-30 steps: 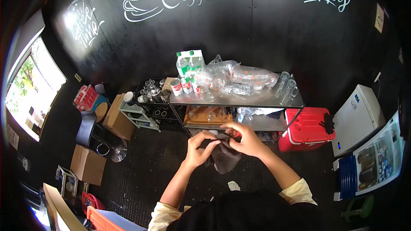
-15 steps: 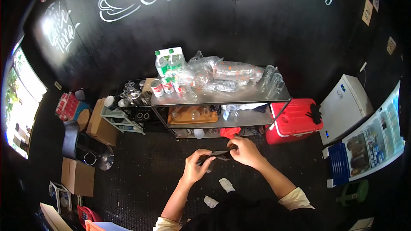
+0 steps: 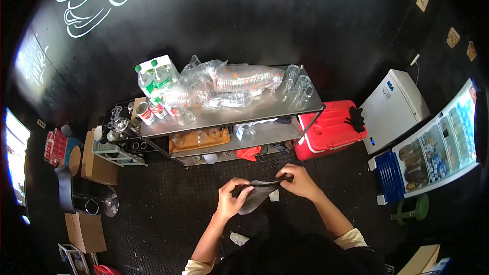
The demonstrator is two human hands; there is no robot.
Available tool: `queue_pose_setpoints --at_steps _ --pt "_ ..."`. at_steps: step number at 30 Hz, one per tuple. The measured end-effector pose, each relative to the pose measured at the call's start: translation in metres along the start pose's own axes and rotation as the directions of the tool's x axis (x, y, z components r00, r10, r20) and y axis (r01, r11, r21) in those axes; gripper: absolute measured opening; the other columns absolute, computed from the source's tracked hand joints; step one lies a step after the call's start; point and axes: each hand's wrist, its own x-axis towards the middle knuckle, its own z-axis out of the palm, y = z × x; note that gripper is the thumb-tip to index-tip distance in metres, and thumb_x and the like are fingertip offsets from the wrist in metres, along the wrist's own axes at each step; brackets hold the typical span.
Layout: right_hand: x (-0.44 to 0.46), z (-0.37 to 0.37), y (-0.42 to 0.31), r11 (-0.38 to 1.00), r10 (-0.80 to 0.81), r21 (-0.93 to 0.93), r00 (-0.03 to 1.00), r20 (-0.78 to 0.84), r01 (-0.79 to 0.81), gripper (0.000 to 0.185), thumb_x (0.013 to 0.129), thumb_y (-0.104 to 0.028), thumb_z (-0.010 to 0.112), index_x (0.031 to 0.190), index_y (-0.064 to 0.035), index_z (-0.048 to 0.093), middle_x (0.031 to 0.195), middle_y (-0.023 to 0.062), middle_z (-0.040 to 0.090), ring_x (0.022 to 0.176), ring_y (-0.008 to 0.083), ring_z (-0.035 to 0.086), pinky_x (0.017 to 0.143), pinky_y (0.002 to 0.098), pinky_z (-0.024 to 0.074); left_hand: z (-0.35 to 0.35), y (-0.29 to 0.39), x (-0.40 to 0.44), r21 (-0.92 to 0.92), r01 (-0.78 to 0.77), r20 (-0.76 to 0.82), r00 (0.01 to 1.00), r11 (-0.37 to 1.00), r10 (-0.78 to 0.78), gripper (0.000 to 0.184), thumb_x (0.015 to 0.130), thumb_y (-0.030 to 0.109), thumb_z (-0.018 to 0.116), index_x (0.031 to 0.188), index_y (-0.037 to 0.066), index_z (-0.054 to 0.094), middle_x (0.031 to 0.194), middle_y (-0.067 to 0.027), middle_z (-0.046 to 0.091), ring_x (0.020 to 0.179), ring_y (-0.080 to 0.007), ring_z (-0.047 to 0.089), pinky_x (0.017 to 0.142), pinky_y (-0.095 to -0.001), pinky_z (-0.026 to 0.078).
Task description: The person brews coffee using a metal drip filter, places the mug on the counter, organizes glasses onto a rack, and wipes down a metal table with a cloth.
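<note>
Stretched between both hands is a dark grey cloth (image 3: 257,196) with a darker, thicker upper edge; its lower part hangs down in a rounded shape. I cannot make out what kind of cloth it is. My left hand (image 3: 232,199) pinches its left end between thumb and fingers. At the opposite end, my right hand (image 3: 301,181) grips the edge with closed fingers. The cloth is in the air above the floor, in front of the metal shelf.
A metal shelf (image 3: 214,120) bears wrapped plastic cups (image 3: 247,78), bottles, cans and glasses. Right of it stand a red cooler box (image 3: 331,125), a white freezer (image 3: 395,109) and a glass-door fridge (image 3: 438,147). Cardboard boxes (image 3: 85,231) and a stool are on the left.
The cloth has opened out from a narrow folded strip and now hangs lower between my hands. My view has shifted to the right, so the shelf appears further left.
</note>
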Motion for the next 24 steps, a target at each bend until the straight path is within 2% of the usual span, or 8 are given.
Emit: queue_pose_setpoints --at_steps 1,3,7,13,15,18,21,24 --pt "0.010 -0.015 0.010 0.996 0.094 0.006 0.995 0.029 -0.094 0.018 0.076 -0.002 0.064 0.094 -0.0004 0.064 0.081 0.0091 0.062 0.062 0.0143 0.063 0.056 0.0276 0.0498 0.008 -0.007 0.016 0.007 -0.004 -0.014 1.000 1.000 0.005 0.017 0.078 0.003 0.074 0.091 -0.001 0.064 0.086 -0.0124 0.067 0.079 -0.0207 0.067 0.071 -0.0291 0.053" --pt "0.037 -0.036 0.032 0.893 0.281 0.347 0.957 0.069 -0.287 0.013 0.083 0.000 0.058 0.095 0.0027 0.062 0.084 0.0085 0.063 0.065 0.0134 0.066 0.057 0.0258 0.0532 0.028 -0.027 0.055 0.029 -0.066 -0.062 0.996 0.997 0.068 0.015 0.079 0.002 0.073 0.090 0.000 0.063 0.086 -0.0114 0.068 0.078 -0.0174 0.067 0.072 -0.0281 0.053" --pt "0.102 -0.084 0.067 0.753 0.101 0.657 0.991 -0.088 -0.018 0.015 0.091 0.004 0.051 0.104 0.0076 0.057 0.098 0.0098 0.061 0.087 0.0180 0.066 0.075 0.0288 0.0576 0.070 -0.034 0.142 0.000 -0.091 -0.225 0.970 0.996 0.088 0.018 0.078 0.002 0.074 0.090 0.000 0.061 0.083 -0.0080 0.067 0.078 -0.0127 0.064 0.073 -0.0264 0.050" --pt "0.164 -0.146 0.109 0.771 0.029 0.630 0.984 -0.175 0.089 0.015 0.087 0.007 0.054 0.101 0.0043 0.059 0.105 0.0082 0.060 0.096 0.0152 0.062 0.085 0.0292 0.0529 0.117 -0.055 0.220 -0.037 -0.125 -0.246 0.963 0.991 0.112 0.023 0.077 0.000 0.075 0.092 0.000 0.058 0.087 -0.0100 0.066 0.085 -0.0162 0.063 0.078 -0.0288 0.048" --pt "0.179 -0.141 0.147 0.776 0.057 0.628 0.987 -0.150 0.051 0.015 0.086 0.008 0.055 0.100 0.0037 0.059 0.105 0.0074 0.061 0.096 0.0142 0.062 0.085 0.0280 0.0518 0.123 -0.077 0.226 0.189 -0.097 -0.143 0.982 0.977 0.126 0.024 0.074 0.001 0.077 0.092 0.000 0.060 0.088 -0.0110 0.067 0.082 -0.0208 0.065 0.077 -0.0304 0.050" --pt "0.192 -0.116 0.213 0.798 0.164 0.595 0.985 -0.052 -0.101 0.014 0.086 0.005 0.058 0.099 0.0026 0.060 0.098 0.0053 0.064 0.089 0.0109 0.062 0.078 0.0244 0.0506 0.139 -0.128 0.227 0.197 0.071 -0.120 0.992 0.978 -0.048 0.024 0.076 0.002 0.076 0.092 -0.001 0.059 0.086 -0.0100 0.067 0.073 -0.0168 0.065 0.069 -0.0274 0.050" --pt "0.202 -0.095 0.253 0.718 0.276 0.665 0.961 -0.002 -0.205 0.013 0.086 0.003 0.060 0.099 0.0026 0.061 0.097 0.0055 0.065 0.087 0.0109 0.063 0.078 0.0243 0.0506 0.150 -0.149 0.239 0.118 0.236 -0.128 0.967 0.965 -0.220 0.022 0.077 -0.002 0.074 0.092 -0.001 0.058 0.088 -0.0115 0.067 0.080 -0.0170 0.066 0.074 -0.0284 0.051" --pt "0.230 -0.092 0.268 0.726 0.247 0.672 0.967 -0.057 -0.146 0.019 0.086 0.000 0.061 0.105 0.0015 0.060 0.105 0.0058 0.064 0.091 0.0124 0.062 0.079 0.0260 0.0513 0.150 -0.181 0.264 0.062 0.231 -0.149 0.964 0.971 -0.220 0.029 0.084 0.000 0.068 0.107 -0.002 0.051 0.092 -0.0095 0.065 0.081 -0.0133 0.062 0.074 -0.0278 0.052"
